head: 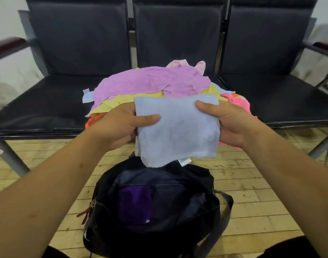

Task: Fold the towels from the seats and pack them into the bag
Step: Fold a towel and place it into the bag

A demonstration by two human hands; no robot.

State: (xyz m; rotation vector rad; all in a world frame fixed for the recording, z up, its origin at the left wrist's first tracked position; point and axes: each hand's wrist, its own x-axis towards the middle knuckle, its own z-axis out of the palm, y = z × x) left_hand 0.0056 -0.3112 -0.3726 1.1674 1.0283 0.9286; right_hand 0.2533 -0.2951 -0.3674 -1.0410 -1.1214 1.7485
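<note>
Left hand (120, 125) and right hand (226, 123) pinch opposite edges of the folded pale-blue towel (178, 129), held above the open black bag (154, 207). Soft, light, probably limp: best supported at both edges.

soft flat light, wide-angle warp

the light is even and moderate, with soft shadow under the seats (47, 101). the inside of the bag (103, 194) reads dark and murky. straight lines bow toward the corners, and the armrest (8, 44) at the left edge is smeared by blur.
</note>
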